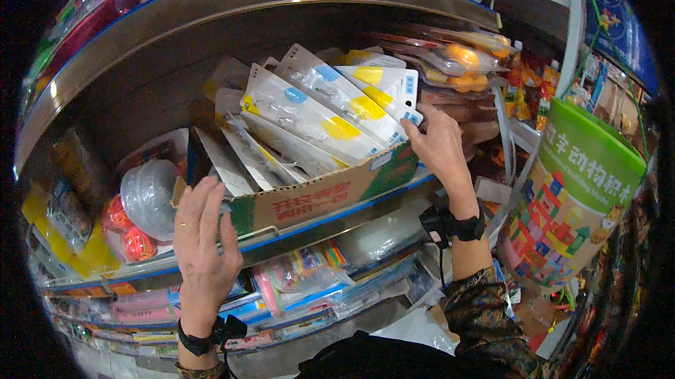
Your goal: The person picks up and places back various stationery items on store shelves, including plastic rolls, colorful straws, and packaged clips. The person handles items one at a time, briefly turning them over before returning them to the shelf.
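An open cardboard box (316, 202) with printed sides sits on a shelf in front of me. It is filled with white carded packs (306, 107) with clear plastic fronts and yellow and blue patches, leaning at different angles. My right hand (437, 141) is at the box's right end, its thumb touching the corner of a pack; its other fingertips are partly hidden, so I cannot tell whether it grips the pack. My left hand (205, 242), fingers extended and apart, is by the box's front left corner, holding nothing.
Left of the box are a clear plastic-wrapped round item (150, 199) and red-orange balls (138, 244). Packs with orange balls (464, 57) lie at the back right. A green-topped building-block tub (575, 194) stands to the right. Bagged goods (300, 271) fill the shelf below.
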{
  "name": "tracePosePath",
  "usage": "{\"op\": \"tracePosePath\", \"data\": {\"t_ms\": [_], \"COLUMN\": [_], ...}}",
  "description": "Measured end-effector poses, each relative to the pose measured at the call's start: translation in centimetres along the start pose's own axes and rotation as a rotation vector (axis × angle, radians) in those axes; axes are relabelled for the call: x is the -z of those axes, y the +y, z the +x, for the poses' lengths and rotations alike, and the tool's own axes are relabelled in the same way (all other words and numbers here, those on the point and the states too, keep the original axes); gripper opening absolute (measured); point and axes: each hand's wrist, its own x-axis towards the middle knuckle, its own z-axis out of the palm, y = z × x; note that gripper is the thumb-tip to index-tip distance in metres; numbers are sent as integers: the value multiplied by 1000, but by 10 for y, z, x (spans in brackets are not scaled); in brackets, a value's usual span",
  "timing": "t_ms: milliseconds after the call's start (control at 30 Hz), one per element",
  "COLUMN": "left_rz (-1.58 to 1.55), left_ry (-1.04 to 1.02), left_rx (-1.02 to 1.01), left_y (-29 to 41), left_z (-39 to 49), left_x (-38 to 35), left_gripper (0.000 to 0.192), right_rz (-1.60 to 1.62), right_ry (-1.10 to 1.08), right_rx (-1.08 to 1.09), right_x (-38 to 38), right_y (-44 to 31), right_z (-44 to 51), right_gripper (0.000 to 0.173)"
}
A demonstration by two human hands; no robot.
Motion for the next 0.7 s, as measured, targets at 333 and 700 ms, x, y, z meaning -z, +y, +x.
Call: {"op": "tracePosePath", "data": {"t_ms": [333,700], "left_rz": [44,26], "left_ry": [-20,3], "left_rx": [-59,-87], "left_y": [1,-3], "left_z": [0,-6], "left_x": [-11,-21], "left_gripper": [33,40], "right_rz": [599,779], "right_ry": [95,-317], "right_rx": [115,25], "right_x": [-20,-4], "right_y": [-5,-6], "right_z": [26,32], "right_gripper": [29,27]}}
